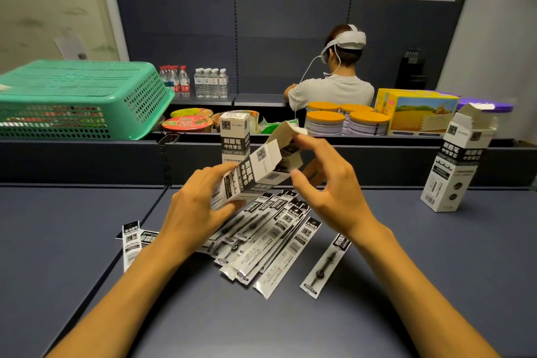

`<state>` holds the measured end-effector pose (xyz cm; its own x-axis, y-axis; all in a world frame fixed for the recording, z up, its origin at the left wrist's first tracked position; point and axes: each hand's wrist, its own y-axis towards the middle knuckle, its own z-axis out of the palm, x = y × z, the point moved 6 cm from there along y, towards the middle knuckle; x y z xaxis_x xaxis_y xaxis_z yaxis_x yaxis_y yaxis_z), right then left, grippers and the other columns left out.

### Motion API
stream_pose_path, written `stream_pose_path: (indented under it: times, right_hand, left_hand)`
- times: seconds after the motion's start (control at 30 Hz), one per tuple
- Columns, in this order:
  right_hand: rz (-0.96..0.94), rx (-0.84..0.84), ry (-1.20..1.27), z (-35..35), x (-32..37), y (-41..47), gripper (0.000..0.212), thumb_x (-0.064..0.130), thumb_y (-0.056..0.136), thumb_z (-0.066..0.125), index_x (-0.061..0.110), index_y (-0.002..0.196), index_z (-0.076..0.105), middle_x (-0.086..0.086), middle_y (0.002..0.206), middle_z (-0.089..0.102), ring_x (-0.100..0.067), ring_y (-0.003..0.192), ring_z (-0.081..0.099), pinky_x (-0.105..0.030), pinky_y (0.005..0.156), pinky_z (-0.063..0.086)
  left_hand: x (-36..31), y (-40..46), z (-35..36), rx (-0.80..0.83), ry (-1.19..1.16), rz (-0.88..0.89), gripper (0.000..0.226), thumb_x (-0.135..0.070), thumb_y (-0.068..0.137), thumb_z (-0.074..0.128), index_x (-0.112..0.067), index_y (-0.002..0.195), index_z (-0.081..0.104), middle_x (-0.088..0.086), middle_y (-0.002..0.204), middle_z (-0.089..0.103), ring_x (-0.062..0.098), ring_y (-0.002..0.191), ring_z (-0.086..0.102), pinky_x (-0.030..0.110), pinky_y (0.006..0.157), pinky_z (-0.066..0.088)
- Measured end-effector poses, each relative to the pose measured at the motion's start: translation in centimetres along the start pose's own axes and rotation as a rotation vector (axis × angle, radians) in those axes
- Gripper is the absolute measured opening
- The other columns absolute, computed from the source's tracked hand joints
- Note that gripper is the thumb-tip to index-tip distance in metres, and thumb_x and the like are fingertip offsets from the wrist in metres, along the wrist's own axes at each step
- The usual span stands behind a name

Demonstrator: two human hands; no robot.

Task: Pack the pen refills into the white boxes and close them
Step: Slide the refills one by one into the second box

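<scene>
Right now the left hand point(200, 206) grips the lower end of a tilted white box point(255, 171), fingers curled round it, holding it above the dark blue table point(406, 256). The right hand point(328, 183) is at the box's open upper end, its fingertips pinching the raised flap point(287, 129). Beneath the hands, a loose pile of packaged pen refills point(270, 241) lies spread on the table; one refill packet point(327, 264) lies apart just to the right, and two more point(132, 241) lie to the left of the left forearm. A closed white box point(234, 136) stands upright behind the held one. Far right, another white box point(456, 166) stands with its top flaps open. An upturned green basket point(81, 96) sits at far left, and a person wearing a headset point(334, 90) faces away in the background.
</scene>
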<state>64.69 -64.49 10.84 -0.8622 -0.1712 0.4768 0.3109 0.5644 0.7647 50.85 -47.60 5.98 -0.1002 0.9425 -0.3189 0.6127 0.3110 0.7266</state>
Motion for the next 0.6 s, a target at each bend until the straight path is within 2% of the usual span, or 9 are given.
stream_pose_path:
  times: [0.07, 0.13, 0.27, 0.33, 0.4, 0.47, 0.53, 0.6]
  right_hand:
    - [-0.006, 0.067, -0.011, 0.6, -0.3, -0.1, 0.038, 0.028, 0.090, 0.058, 0.022, 0.127, 0.056, 0.006, 0.114, 0.062, -0.013, 0.075, 0.061, -0.024, 0.063, 0.054]
    - [-0.025, 0.164, -0.040, 1.5, -0.3, -0.4, 0.037, 0.037, 0.090, 0.053, 0.022, 0.123, 0.061, 0.008, 0.119, 0.063, -0.008, 0.075, 0.061, -0.018, 0.063, 0.050]
    - [-0.009, 0.323, -0.166, 3.1, -0.8, -0.7, 0.056, 0.055, 0.088, 0.042, 0.029, 0.137, 0.052, 0.011, 0.134, 0.057, 0.019, 0.080, 0.049, -0.011, 0.072, 0.043]
    - [-0.002, 0.347, -0.152, 3.3, -0.7, -0.7, 0.057, 0.056, 0.087, 0.043, 0.031, 0.139, 0.048, 0.013, 0.136, 0.055, 0.017, 0.082, 0.050, -0.013, 0.075, 0.044]
    - [-0.014, 0.296, -0.089, 2.6, -0.3, -0.5, 0.053, 0.050, 0.088, 0.047, 0.030, 0.137, 0.049, 0.014, 0.130, 0.056, 0.003, 0.082, 0.059, -0.017, 0.072, 0.050]
    - [-0.061, 0.147, -0.009, 0.8, 0.3, -0.2, 0.043, 0.039, 0.089, 0.051, 0.025, 0.130, 0.053, 0.009, 0.118, 0.059, -0.011, 0.076, 0.062, -0.021, 0.064, 0.053]
    - [-0.083, -0.035, 0.040, -1.6, 0.4, 0.1, 0.031, 0.030, 0.090, 0.052, 0.021, 0.119, 0.058, 0.003, 0.103, 0.064, -0.016, 0.068, 0.063, -0.027, 0.058, 0.053]
    - [0.001, -0.120, 0.060, -3.6, -0.8, 0.3, 0.019, 0.024, 0.093, 0.054, 0.016, 0.108, 0.062, 0.001, 0.093, 0.068, -0.013, 0.065, 0.063, -0.027, 0.054, 0.053]
  left_hand:
    - [-0.1, 0.0, 0.0, -0.004, -0.001, 0.003, 0.074, -0.029, 0.075, 0.080, -0.039, 0.134, 0.037, 0.000, 0.115, 0.061, 0.016, 0.101, 0.059, 0.045, 0.073, 0.058]
    - [-0.1, 0.0, 0.0, -0.004, -0.007, 0.003, 0.074, -0.030, 0.075, 0.080, -0.039, 0.135, 0.038, -0.001, 0.115, 0.060, 0.015, 0.102, 0.058, 0.044, 0.073, 0.058]
    - [0.0, -0.1, 0.3, 0.019, 0.013, 0.014, 0.075, -0.030, 0.075, 0.080, -0.039, 0.136, 0.037, -0.001, 0.114, 0.060, 0.014, 0.102, 0.058, 0.044, 0.073, 0.058]
    - [0.0, 0.0, 0.4, 0.018, 0.014, 0.013, 0.075, -0.027, 0.075, 0.081, -0.039, 0.135, 0.037, -0.001, 0.114, 0.061, 0.015, 0.101, 0.058, 0.045, 0.073, 0.058]
    - [0.0, 0.0, 0.3, 0.011, 0.006, 0.013, 0.074, -0.026, 0.075, 0.081, -0.039, 0.135, 0.037, -0.001, 0.113, 0.061, 0.015, 0.101, 0.058, 0.045, 0.073, 0.058]
    - [0.0, 0.1, 0.1, -0.001, -0.002, 0.009, 0.073, -0.027, 0.075, 0.080, -0.038, 0.134, 0.038, -0.001, 0.113, 0.061, 0.016, 0.099, 0.059, 0.046, 0.072, 0.058]
    - [0.2, 0.1, -0.1, -0.015, -0.004, -0.004, 0.072, -0.026, 0.075, 0.081, -0.038, 0.133, 0.040, -0.002, 0.112, 0.061, 0.017, 0.097, 0.059, 0.046, 0.070, 0.058]
    - [0.2, 0.1, -0.3, -0.026, -0.004, -0.015, 0.071, -0.027, 0.075, 0.081, -0.036, 0.133, 0.042, -0.004, 0.112, 0.061, 0.016, 0.096, 0.059, 0.046, 0.070, 0.058]
